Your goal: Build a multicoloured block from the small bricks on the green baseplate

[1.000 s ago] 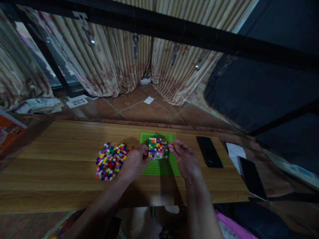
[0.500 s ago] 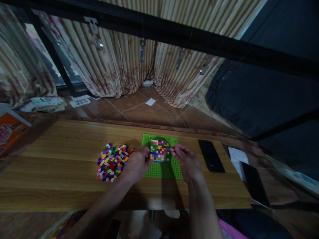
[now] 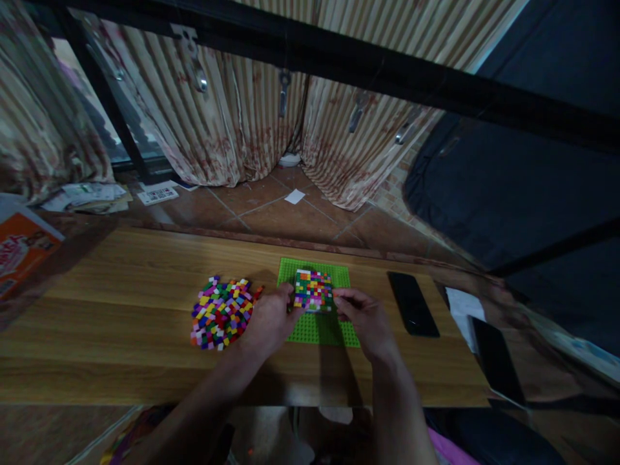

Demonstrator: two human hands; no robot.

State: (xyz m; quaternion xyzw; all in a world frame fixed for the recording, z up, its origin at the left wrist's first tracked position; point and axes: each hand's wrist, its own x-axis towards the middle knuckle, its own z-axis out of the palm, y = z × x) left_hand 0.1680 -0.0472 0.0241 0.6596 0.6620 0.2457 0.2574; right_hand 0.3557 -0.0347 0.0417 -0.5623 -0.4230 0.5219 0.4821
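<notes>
A square block of small multicoloured toy bricks (image 3: 314, 289) sits over a green studded baseplate (image 3: 317, 332). My left hand (image 3: 271, 318) grips the block's left side, its thumb at the near left corner. On the other side, my right hand (image 3: 363, 318) has its thumb and fingers pinched together by the block's right edge. Whatever is between those fingertips is too small to make out. Left of my left hand lies a heap of loose coloured bricks (image 3: 223, 313), partly behind that hand.
A black phone (image 3: 413, 303) lies right of the baseplate on the wooden table (image 3: 121, 310). Past the right edge are white paper (image 3: 462, 310) and a dark flat device (image 3: 495, 358). An orange and white package (image 3: 24, 248) is at the far left.
My left thumb has shifted rightward along the block's near left corner. My right fingertips have come down slightly beside the right edge. The whole view has shifted a little.
</notes>
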